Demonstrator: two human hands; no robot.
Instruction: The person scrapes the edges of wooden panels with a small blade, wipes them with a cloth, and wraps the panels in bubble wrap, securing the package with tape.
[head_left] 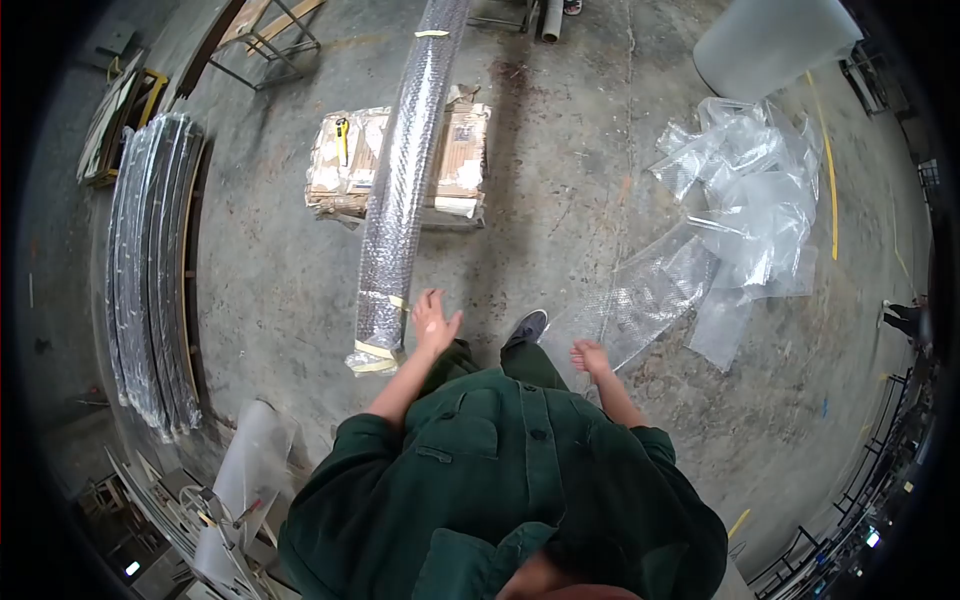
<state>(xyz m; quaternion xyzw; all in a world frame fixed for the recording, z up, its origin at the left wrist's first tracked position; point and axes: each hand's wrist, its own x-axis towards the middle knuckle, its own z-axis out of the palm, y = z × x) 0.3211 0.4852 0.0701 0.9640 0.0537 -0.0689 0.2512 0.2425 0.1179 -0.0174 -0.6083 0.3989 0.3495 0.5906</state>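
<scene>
A long bundle in bubble wrap (400, 190), bound with pale yellow tape, lies across a cardboard-covered stack (462, 165). Its near end reaches almost to my legs. Beside that end is my left hand (433, 325), fingers spread and holding nothing; I see a small gap between it and the wrap. My right hand (590, 357) hangs lower right with its fingers curled in, and no object shows in it. Behind this hand, a loose sheet of bubble wrap (650, 290) trails over the floor. A yellow utility knife (343, 142) rests on the stack's left side.
Crumpled clear wrap (760, 210) lies to the right, below a large upright roll (770, 45). Several long plastic-wrapped pieces (150, 270) are at the left. Another clear roll (240, 480) and a metal frame (225, 540) stand lower left. A trestle (275, 50) is at the back.
</scene>
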